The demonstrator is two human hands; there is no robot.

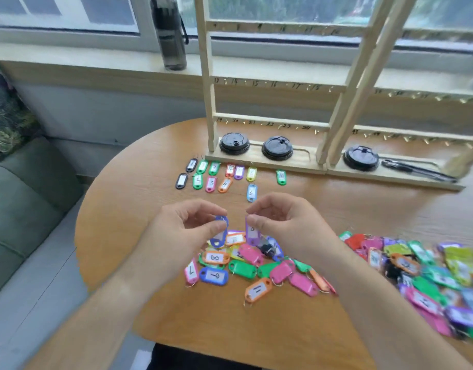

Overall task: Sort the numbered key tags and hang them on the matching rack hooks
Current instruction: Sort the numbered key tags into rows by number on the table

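The left hand (187,228) pinches a blue tag (221,232) and the right hand (280,222) pinches a purple tag (252,232), both above the near pile of tags (256,271) on the table (139,188). The rack (270,124) stands far.

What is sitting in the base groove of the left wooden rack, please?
A black lid at the left end of the rack base and a second black lid beside it; anything under them is covered.
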